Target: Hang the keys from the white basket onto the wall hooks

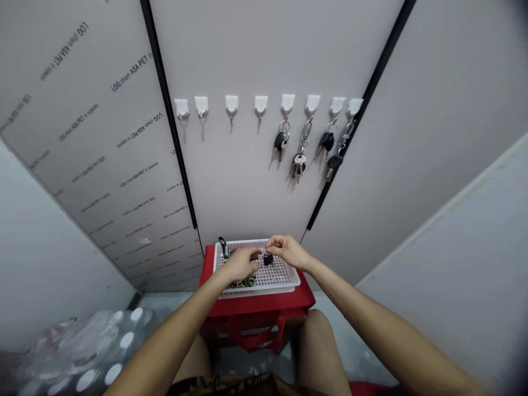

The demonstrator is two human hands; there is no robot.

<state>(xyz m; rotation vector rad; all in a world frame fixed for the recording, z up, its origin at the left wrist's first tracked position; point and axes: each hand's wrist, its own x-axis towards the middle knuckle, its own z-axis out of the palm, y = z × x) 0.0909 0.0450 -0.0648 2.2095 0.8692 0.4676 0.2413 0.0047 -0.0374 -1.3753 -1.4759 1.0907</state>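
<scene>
Over the white plastic basket point(284, 279), my right hand point(289, 252) pinches the top of a small bunch of keys point(268, 259) with black heads. The bunch hangs just above or against the basket floor; I cannot tell which. My left hand point(242, 264) is beside it on the left, thumb and fingers apart, its fingertips close to the bunch. Below my left hand, a cluster of round metallic and greenish pieces point(249, 281) lies in the basket. A black strap point(224, 247) with white lettering sticks up at the basket's far left corner.
The basket rests on a red bag point(305, 297) between my knees. Several white hooks point(260, 104) line the wall ahead; key bunches point(300, 162) hang from the right-hand ones. Bottles with white caps point(127, 338) in clear plastic stand at lower left. Walls flank both sides.
</scene>
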